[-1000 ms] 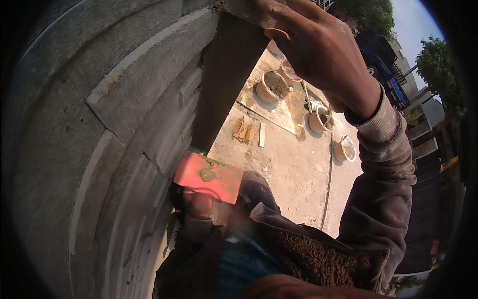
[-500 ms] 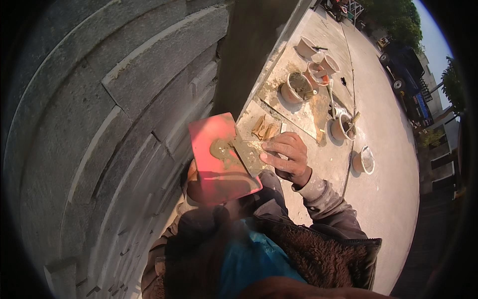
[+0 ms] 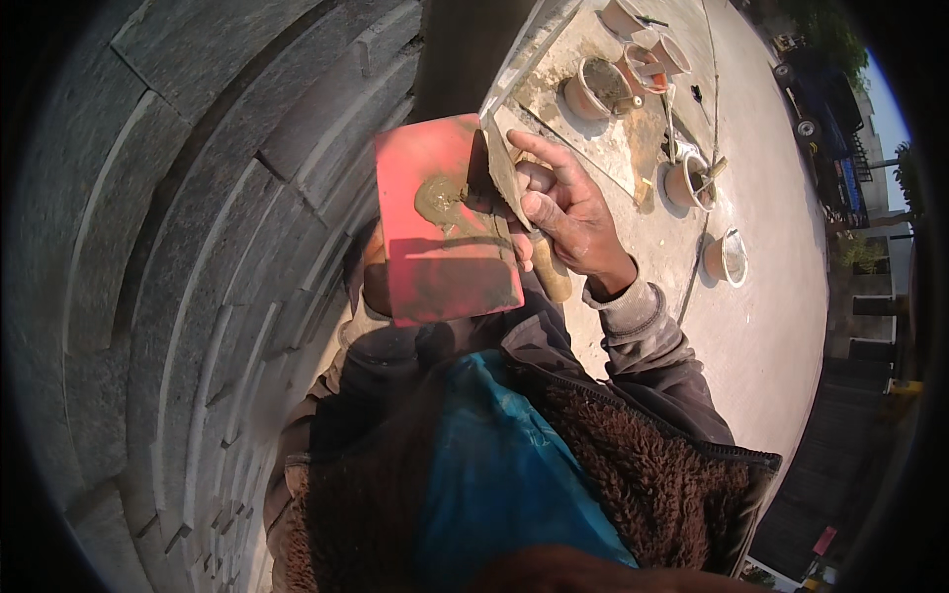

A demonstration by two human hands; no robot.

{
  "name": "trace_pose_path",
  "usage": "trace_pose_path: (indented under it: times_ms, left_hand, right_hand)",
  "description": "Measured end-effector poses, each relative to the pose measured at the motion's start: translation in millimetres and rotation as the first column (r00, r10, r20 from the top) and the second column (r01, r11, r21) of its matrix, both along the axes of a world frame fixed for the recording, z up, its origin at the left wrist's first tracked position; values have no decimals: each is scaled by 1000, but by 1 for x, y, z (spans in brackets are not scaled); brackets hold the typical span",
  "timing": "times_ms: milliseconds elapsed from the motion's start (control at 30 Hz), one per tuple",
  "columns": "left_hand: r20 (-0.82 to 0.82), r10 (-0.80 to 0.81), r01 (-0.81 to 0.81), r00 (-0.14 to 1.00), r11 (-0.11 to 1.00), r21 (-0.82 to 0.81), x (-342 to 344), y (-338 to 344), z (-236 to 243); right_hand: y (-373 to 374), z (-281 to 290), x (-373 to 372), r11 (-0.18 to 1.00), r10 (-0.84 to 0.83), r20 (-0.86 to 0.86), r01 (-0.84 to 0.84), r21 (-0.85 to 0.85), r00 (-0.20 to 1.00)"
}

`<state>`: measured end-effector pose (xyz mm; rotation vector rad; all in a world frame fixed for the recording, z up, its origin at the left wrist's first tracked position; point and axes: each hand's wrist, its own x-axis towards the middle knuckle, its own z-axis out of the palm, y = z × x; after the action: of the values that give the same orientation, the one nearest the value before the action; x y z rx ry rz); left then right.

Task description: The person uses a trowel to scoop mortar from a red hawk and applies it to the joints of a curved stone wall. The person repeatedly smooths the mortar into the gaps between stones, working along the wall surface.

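One mortar-smeared red board (image 3: 435, 254), one trowel (image 3: 507, 178)

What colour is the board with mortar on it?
The board is pinkish red, smeared with grey-brown mortar; the head view shows it.

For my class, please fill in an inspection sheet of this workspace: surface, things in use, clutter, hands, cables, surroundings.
Surface: pale concrete floor, stained in places.
Things in use: red board carrying grey mortar; trowel, blade tilted at the board's right edge, contact unclear.
Clutter: several buckets on the floor, at least one holding grey mix.
Hands: left hand mostly hidden, apparently supporting the board; right hand grips the trowel.
Cables: nothing seen that is clearly one.
Surroundings: grey stone wall at left; dark vehicle at upper right.
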<state>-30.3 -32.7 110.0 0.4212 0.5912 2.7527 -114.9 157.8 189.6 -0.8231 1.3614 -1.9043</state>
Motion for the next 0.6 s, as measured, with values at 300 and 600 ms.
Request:
trace_pose_path:
  times_ms: [300,600]
  left_hand:
    - [146,345,-345,927,938,-22,22,-11,-64]
    - [412,-138,-91,901,867,489,-2,14,-113]
  right_hand:
    - [54,-8,-7,830,-154,-233,254,496,960]
    - [-47,129,-44,654,-591,-798,649,-389,117]
